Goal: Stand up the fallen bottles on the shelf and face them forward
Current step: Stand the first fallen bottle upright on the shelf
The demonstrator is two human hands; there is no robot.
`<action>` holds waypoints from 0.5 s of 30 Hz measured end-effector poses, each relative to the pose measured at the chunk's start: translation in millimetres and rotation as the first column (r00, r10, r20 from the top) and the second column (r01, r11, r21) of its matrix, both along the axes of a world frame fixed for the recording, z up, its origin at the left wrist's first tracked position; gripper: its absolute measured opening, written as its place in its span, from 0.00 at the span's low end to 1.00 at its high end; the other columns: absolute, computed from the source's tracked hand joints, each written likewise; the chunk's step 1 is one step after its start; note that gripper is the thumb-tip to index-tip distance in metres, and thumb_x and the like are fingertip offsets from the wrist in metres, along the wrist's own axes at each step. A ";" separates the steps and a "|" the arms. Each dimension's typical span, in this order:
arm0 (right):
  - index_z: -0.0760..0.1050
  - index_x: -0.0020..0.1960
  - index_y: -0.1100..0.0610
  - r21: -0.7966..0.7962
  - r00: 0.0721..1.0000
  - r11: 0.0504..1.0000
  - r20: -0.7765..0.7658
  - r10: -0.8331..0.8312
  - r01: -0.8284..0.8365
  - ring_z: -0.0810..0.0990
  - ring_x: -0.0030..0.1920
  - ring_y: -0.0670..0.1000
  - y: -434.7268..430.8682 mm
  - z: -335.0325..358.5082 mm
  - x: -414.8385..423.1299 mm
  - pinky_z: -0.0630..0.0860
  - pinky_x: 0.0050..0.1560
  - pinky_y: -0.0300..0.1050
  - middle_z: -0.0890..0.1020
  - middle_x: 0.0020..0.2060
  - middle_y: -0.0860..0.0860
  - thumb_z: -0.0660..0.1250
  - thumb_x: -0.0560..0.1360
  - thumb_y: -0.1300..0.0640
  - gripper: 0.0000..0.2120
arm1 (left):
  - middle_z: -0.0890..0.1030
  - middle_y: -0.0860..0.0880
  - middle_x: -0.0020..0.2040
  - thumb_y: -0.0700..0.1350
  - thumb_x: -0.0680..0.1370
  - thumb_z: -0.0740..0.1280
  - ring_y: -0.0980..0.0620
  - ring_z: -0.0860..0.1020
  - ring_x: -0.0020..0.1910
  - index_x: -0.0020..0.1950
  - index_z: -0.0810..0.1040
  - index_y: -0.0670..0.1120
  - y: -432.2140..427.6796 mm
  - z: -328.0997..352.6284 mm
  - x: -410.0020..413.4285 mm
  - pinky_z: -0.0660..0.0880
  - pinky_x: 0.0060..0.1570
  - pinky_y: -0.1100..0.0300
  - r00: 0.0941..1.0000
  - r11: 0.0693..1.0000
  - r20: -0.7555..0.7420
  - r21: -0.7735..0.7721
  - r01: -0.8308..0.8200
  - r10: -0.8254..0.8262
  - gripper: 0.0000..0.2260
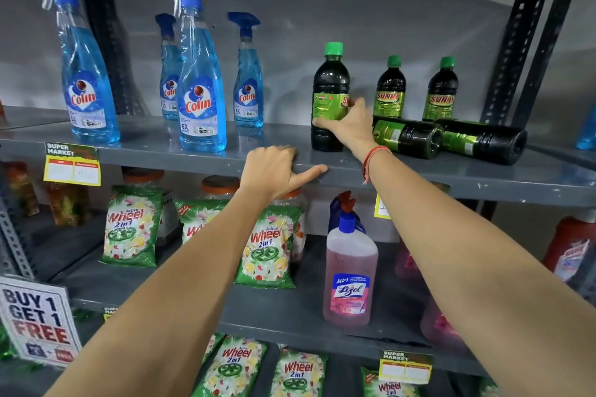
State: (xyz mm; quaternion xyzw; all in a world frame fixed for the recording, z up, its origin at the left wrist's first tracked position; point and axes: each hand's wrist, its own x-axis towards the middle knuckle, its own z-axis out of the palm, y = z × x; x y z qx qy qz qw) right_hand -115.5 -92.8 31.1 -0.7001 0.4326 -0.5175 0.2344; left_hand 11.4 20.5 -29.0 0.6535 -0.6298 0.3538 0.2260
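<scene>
Gripping the standing dark bottle (329,80), the right hand (350,126) likely turns its label (325,105) forward, the left hand (274,167) clasping the shelf edge (193,160); next, lift the nearer fallen bottle (408,137).

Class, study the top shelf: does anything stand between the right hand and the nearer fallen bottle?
Nothing visible does. The right hand grips an upright green-capped bottle, and the nearer fallen bottle lies directly to its right, no object between. The right must release first. The left hand holds the shelf edge.

Right arm (451,235) outstretched, fingers (354,105) apparently curled
</scene>
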 end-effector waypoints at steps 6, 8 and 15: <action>0.71 0.59 0.56 0.219 0.977 0.953 0.087 0.196 -0.211 0.79 0.55 0.51 -6.9 -8.0 1.3 0.75 0.55 0.45 0.81 0.52 0.51 0.76 0.54 0.51 0.35 | 0.83 0.47 0.40 0.74 0.68 0.41 0.46 0.79 0.38 0.44 0.80 0.45 0.0 -0.9 -0.3 0.63 0.31 0.58 1.000 1.000 0.006 -0.007 0.003 -0.003 0.40; 0.73 0.59 0.57 0.225 0.982 0.956 0.041 0.182 -0.187 0.79 0.55 0.52 -10.3 -9.5 0.7 0.75 0.54 0.46 0.81 0.52 0.51 0.77 0.55 0.51 0.34 | 0.83 0.47 0.41 0.74 0.69 0.41 0.46 0.80 0.39 0.44 0.80 0.45 -0.4 -1.0 0.1 0.64 0.31 0.58 1.000 1.000 0.000 -0.007 0.005 -0.005 0.40; 0.68 0.64 0.57 0.144 0.992 0.984 -0.056 0.117 -0.108 0.76 0.58 0.54 -5.1 -8.5 2.9 0.74 0.57 0.49 0.78 0.57 0.54 0.78 0.57 0.44 0.40 | 0.82 0.48 0.38 0.74 0.69 0.42 0.47 0.79 0.37 0.41 0.78 0.46 0.5 -0.4 -0.3 0.64 0.31 0.59 1.000 1.000 -0.011 -0.001 0.016 -0.016 0.38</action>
